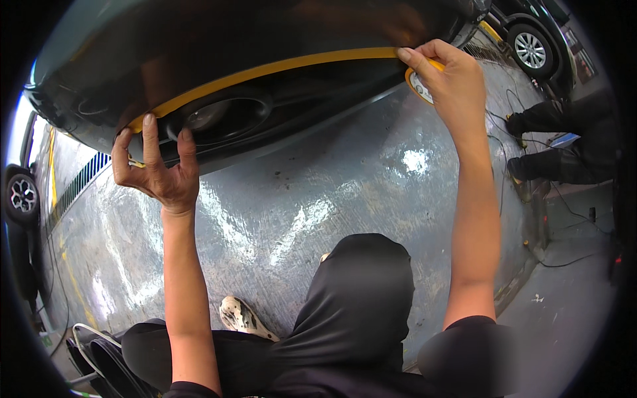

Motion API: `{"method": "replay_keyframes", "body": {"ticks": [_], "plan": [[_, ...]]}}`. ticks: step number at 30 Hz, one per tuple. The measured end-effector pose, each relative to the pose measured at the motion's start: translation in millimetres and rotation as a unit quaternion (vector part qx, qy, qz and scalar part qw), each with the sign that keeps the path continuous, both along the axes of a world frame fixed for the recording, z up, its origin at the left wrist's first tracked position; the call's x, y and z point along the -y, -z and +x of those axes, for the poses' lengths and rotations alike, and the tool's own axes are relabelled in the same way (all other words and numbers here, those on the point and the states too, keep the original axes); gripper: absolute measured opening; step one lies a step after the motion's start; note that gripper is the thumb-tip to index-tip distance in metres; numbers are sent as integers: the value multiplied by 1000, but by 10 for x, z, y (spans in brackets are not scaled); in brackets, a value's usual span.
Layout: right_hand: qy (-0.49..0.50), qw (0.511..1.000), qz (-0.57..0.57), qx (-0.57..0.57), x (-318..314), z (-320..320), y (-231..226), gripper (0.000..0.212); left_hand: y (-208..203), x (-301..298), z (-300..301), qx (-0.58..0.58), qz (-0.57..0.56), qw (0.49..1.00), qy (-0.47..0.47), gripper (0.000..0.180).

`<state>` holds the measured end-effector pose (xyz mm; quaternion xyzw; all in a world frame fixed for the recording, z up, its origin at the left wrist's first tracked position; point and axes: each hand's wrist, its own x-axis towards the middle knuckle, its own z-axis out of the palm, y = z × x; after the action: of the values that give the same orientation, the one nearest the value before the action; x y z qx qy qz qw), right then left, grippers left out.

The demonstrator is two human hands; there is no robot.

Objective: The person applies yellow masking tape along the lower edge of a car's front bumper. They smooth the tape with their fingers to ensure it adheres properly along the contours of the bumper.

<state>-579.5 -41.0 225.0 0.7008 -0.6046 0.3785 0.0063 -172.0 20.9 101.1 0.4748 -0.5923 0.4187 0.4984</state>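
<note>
A strip of yellow masking tape runs in a long curve along the lower edge of a dark car bumper. At its left end, my left hand has a fingertip pressed on the tape, its fingers spread and bent, holding nothing. My right hand grips the tape roll at the other end, thumb and fingers pinched by the strip. Part of the roll is hidden behind that hand. Below the strip, between my hands, a round lamp sits in a dark recess of the bumper.
Beneath is a shiny grey floor with a drain grate at left. Another person's dark-clothed legs and loose cables are at right. Car wheels show at both sides. Dark curved items lie at lower left.
</note>
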Motion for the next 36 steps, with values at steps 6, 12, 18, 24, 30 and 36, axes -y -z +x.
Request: {"method": "replay_keyframes", "body": {"ticks": [6,12,18,24,30,36], "plan": [[8,999,-42,-26,26,-20,43,39,-230,-84,-335,55,15,995,78,38],[32,999,19,-10,42,-12,-39,39,-704,217,-1414,275,225,916,184,56],[-35,999,13,14,100,-114,5,39,-708,489,-1921,402,205,888,84,50],[-177,976,62,111,69,-566,177,33,-566,612,-1968,402,171,898,58,56],[-161,973,109,124,200,-1028,229,26,-425,685,-2039,372,159,913,59,65],[-99,988,44,107,370,-1034,315,31,-497,630,-2069,375,185,907,49,69]]}}
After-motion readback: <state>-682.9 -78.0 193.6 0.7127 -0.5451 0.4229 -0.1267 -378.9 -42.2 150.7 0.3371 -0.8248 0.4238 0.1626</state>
